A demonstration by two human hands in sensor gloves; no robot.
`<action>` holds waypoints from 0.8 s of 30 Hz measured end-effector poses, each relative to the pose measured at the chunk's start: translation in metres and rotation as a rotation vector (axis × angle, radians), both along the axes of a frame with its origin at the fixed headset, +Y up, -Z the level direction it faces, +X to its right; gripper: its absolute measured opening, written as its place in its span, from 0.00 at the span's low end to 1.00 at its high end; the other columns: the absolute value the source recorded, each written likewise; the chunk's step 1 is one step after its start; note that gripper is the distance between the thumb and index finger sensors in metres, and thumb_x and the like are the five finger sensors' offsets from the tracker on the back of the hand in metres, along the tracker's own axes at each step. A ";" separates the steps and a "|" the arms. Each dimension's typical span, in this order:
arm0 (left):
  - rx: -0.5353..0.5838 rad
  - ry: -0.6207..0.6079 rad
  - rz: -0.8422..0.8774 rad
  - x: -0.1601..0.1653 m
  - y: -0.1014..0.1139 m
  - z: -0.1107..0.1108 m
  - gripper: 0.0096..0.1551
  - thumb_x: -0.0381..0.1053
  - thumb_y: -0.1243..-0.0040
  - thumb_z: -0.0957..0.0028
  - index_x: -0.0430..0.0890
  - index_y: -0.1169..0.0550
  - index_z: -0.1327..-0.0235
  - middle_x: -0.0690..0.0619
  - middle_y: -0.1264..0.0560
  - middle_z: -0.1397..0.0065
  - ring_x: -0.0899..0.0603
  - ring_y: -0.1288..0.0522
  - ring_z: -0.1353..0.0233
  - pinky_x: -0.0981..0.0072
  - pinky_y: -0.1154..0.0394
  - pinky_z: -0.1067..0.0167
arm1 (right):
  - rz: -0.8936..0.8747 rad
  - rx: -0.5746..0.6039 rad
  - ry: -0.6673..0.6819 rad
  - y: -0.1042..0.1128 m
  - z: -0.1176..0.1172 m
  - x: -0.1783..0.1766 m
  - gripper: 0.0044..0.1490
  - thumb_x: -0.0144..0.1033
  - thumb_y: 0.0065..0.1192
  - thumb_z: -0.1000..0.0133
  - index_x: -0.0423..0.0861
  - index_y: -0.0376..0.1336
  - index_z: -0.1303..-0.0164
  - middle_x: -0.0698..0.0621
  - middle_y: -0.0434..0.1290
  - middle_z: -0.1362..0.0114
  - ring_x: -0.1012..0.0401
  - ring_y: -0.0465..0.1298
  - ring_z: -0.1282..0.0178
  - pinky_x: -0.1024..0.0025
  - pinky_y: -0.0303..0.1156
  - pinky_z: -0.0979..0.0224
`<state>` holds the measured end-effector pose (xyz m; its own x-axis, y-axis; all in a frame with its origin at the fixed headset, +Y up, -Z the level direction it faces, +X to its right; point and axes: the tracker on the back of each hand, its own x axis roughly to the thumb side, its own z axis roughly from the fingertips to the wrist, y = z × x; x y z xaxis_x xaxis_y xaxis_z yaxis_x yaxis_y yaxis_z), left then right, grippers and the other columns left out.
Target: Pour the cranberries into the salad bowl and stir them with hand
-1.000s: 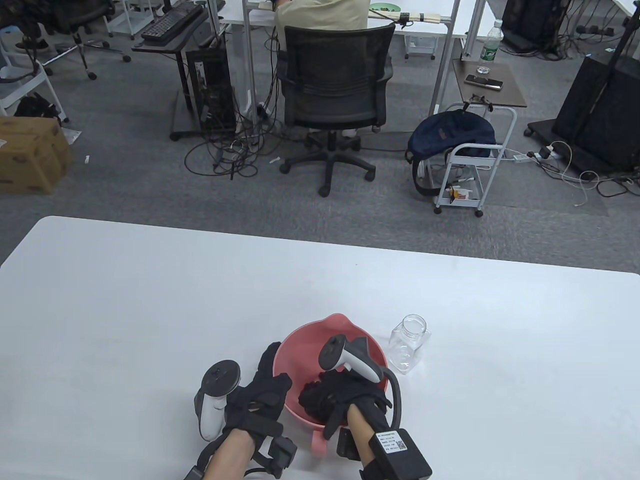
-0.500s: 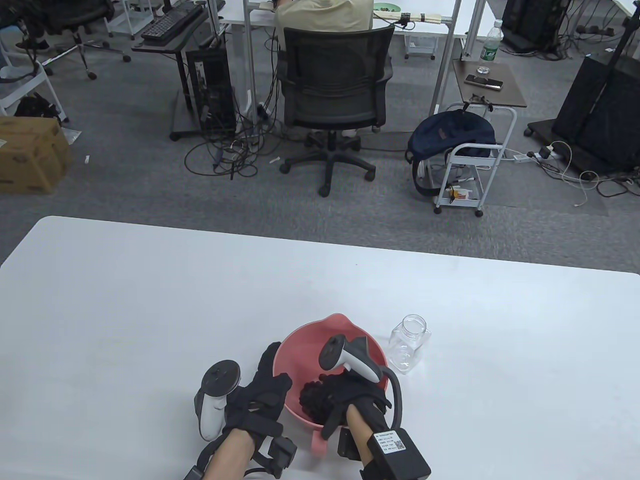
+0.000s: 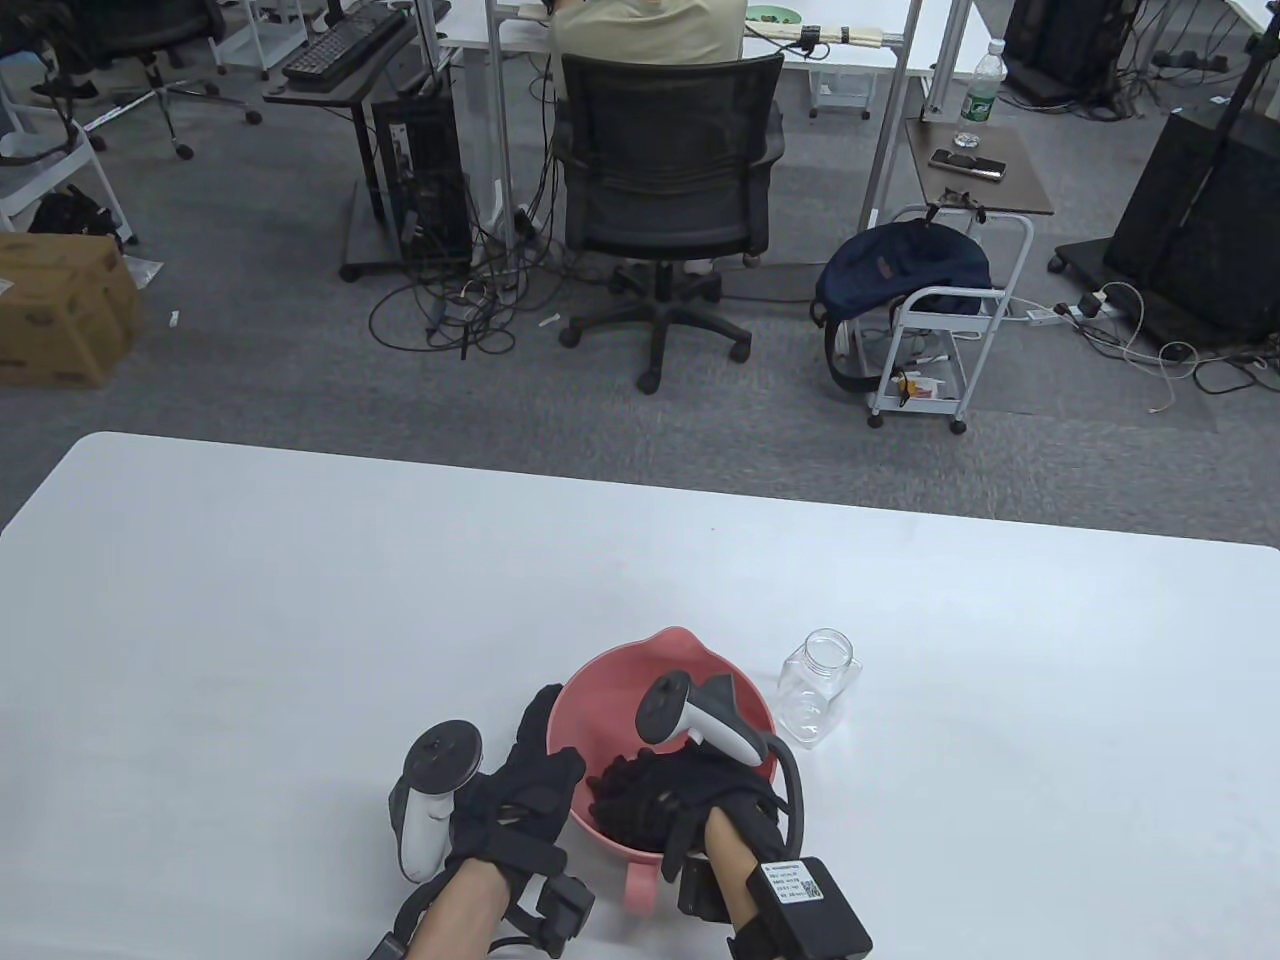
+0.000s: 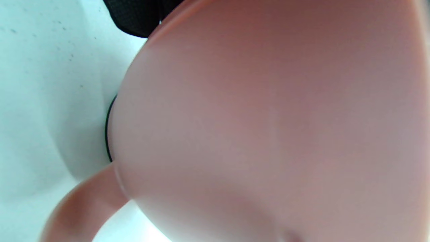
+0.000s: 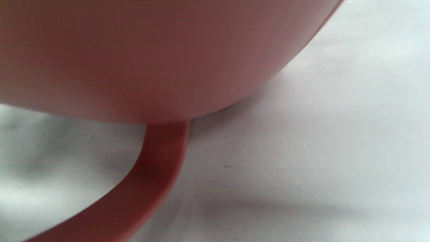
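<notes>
The salad bowl [image 3: 700, 668], smooth salmon-pink plastic with a rounded wall and a curved loop handle [image 5: 158, 168], sits on the matte white table [image 3: 300, 620]. The left hand [image 3: 520, 780], in black fabric glove, rests extended fingers against the bowl's outer rim. The right hand [image 3: 670, 800] reaches inside the bowl, its finger posture indeterminate; the cranberries are hidden beneath it. A clear, ribbed, uncapped jar [image 3: 818, 688] stands just beside the bowl, on its right.

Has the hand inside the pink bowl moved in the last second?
Yes. The right hand slid toward the bowl's left wall and near rim, away from the empty jar, which stayed put.
</notes>
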<state>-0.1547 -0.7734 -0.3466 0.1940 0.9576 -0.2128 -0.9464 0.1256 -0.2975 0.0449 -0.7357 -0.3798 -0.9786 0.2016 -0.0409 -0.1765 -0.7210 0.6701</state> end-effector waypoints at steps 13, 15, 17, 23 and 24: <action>0.005 -0.004 -0.003 0.001 0.000 0.000 0.43 0.52 0.51 0.37 0.62 0.59 0.17 0.47 0.51 0.10 0.32 0.46 0.15 0.41 0.38 0.23 | 0.002 0.004 0.011 -0.002 0.001 0.000 0.42 0.75 0.58 0.53 0.87 0.50 0.27 0.88 0.64 0.15 0.82 0.62 0.10 0.63 0.71 0.14; 0.004 -0.004 -0.002 0.001 0.000 0.000 0.43 0.52 0.51 0.37 0.62 0.59 0.17 0.47 0.51 0.10 0.32 0.46 0.15 0.41 0.38 0.23 | 0.006 0.001 0.009 -0.002 0.001 0.000 0.42 0.75 0.58 0.53 0.87 0.48 0.26 0.89 0.61 0.14 0.79 0.59 0.09 0.62 0.70 0.14; 0.003 -0.003 -0.002 0.001 0.000 0.000 0.43 0.52 0.51 0.37 0.62 0.59 0.17 0.47 0.51 0.10 0.32 0.46 0.15 0.41 0.38 0.23 | 0.009 -0.003 0.005 -0.002 0.001 0.000 0.43 0.75 0.58 0.52 0.87 0.47 0.26 0.88 0.58 0.13 0.77 0.56 0.08 0.62 0.69 0.13; 0.002 -0.004 -0.001 0.001 0.000 0.000 0.43 0.53 0.51 0.37 0.62 0.59 0.17 0.47 0.51 0.10 0.32 0.46 0.14 0.41 0.38 0.23 | 0.009 -0.014 -0.008 -0.002 0.001 0.001 0.44 0.77 0.58 0.51 0.87 0.46 0.25 0.81 0.47 0.10 0.67 0.50 0.07 0.61 0.68 0.13; 0.001 -0.004 -0.001 0.001 0.000 0.000 0.43 0.53 0.51 0.37 0.62 0.59 0.17 0.47 0.51 0.10 0.32 0.46 0.15 0.41 0.38 0.23 | 0.011 -0.016 -0.008 -0.002 0.001 0.001 0.44 0.77 0.58 0.51 0.87 0.46 0.25 0.79 0.45 0.09 0.64 0.50 0.07 0.61 0.67 0.13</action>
<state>-0.1537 -0.7739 -0.3462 0.1955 0.9578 -0.2107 -0.9452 0.1267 -0.3008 0.0458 -0.7373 -0.3785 -0.9805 0.1896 -0.0514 -0.1734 -0.7124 0.6800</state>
